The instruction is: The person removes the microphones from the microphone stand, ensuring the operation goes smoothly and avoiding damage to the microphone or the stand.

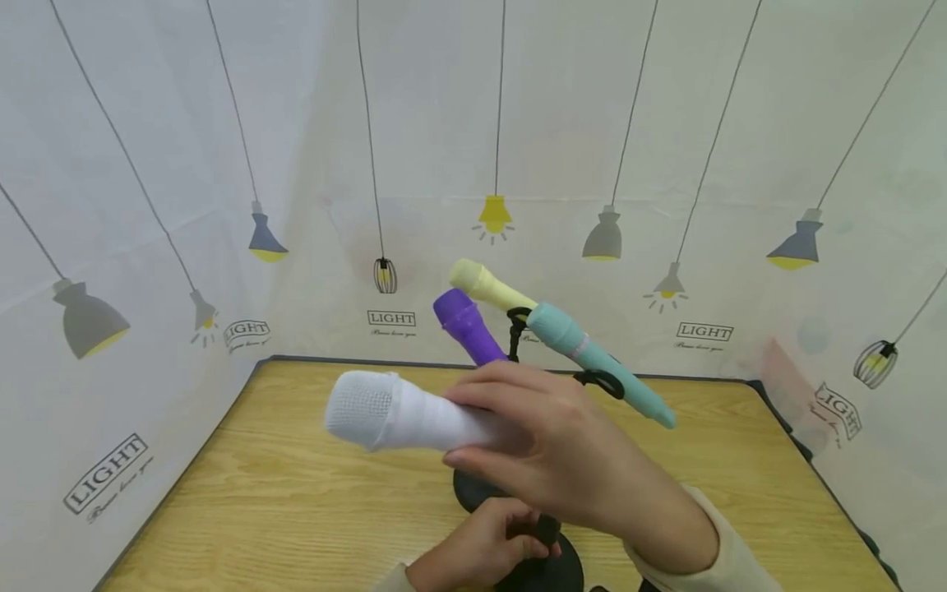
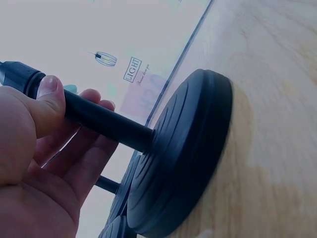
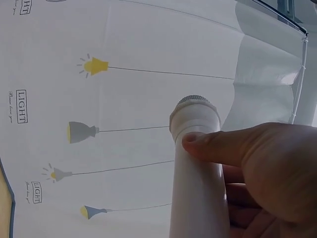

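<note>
A white microphone (image 1: 414,415) is gripped by my right hand (image 1: 547,436), thumb on one side and fingers on the other, its mesh head pointing left. In the right wrist view the same hand (image 3: 267,168) wraps the white body. Lower down, my left hand (image 1: 481,538) grips the upper pole (image 2: 106,119) of a black stand, close under its collar. The stand's round base (image 2: 183,153) rests on the wooden table. Behind the right hand are a purple microphone (image 1: 469,325), a pale yellow microphone (image 1: 491,284) and a teal microphone (image 1: 592,353). The hand hides part of their stands.
Black clips (image 1: 601,381) hold the teal microphone at a tilt. Another round black base (image 1: 473,488) stands farther back on the wooden table (image 1: 318,460). A pale curtain (image 1: 444,123) printed with hanging lamps encloses the table at the back and sides.
</note>
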### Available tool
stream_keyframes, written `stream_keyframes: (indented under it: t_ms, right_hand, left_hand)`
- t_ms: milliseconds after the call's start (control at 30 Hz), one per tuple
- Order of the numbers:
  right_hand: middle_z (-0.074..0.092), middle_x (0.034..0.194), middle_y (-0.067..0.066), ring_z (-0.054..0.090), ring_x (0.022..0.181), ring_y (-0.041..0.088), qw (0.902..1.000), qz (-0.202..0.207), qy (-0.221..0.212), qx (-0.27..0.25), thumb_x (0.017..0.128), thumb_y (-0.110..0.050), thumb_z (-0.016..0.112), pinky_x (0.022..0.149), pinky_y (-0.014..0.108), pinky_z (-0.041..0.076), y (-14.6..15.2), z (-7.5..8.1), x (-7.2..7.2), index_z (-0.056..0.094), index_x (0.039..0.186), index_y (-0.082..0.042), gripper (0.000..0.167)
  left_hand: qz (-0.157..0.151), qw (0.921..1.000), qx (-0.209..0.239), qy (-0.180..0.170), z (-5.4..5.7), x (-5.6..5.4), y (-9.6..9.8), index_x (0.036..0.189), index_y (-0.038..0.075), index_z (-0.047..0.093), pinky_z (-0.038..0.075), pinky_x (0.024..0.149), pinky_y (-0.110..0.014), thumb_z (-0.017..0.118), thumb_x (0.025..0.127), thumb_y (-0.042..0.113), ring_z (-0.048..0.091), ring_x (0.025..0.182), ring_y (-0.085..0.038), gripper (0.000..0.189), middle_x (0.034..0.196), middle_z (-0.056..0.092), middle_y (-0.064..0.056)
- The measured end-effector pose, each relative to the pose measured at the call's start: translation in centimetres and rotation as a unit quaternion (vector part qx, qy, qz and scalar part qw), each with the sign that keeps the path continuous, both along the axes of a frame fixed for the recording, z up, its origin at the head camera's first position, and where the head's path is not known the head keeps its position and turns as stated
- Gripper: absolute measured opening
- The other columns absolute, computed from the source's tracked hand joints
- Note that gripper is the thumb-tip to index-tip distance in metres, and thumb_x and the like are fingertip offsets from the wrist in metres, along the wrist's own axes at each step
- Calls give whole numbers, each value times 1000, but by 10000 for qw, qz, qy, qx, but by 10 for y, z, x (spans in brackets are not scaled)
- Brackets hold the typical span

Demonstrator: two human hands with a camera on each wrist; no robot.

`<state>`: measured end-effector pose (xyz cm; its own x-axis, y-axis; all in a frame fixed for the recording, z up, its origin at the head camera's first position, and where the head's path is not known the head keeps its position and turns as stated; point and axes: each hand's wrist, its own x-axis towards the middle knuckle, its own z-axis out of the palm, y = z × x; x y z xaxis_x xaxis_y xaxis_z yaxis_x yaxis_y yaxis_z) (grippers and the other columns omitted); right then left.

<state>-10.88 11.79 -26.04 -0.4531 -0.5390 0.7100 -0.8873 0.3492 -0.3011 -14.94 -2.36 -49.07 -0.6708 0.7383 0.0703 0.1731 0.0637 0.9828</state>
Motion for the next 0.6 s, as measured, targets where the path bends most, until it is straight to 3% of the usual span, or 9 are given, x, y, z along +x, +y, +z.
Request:
stream_keyframes:
  t_ms: [167, 300, 467, 600]
  right_hand:
    - [77, 115, 0, 71, 100, 11, 9998, -180, -122, -40, 81, -8, 95, 83, 26, 62, 16, -3, -1, 78, 119, -9, 41]
    - [78, 117, -1, 72, 100, 12, 9977, -563, -368, -28, 81, -7, 95, 81, 28, 64, 33, -7, -2, 79, 120, -13, 42]
    - [79, 121, -5, 72, 106, 12, 9900, -1058, -931, -12, 85, -10, 93, 83, 30, 65, 54, -13, -1, 79, 123, -18, 41]
    - [79, 119, -6, 71, 103, 10, 9845, -1358, -1106, -68, 86, -13, 93, 81, 27, 64, 72, -20, -1, 80, 123, -21, 40]
  left_hand:
    - [103, 9998, -38, -192, 1, 0, 0, 113, 5, 75, 53, 96, -17, 68, 105, 8, 71, 107, 0, 11, 112, 81, -11]
    - [132, 9994, -151, -272, 1, -2, 0, 114, 6, 75, 53, 97, -16, 68, 105, 8, 70, 109, -1, 11, 113, 82, -9]
    - [180, 9985, -427, -282, 1, -4, 0, 114, 10, 75, 55, 100, -20, 68, 105, 8, 70, 109, -1, 12, 111, 82, -2]
    - [114, 9982, -498, -316, 0, -4, 1, 115, 11, 75, 57, 102, -23, 68, 106, 8, 72, 109, -2, 12, 111, 82, 1]
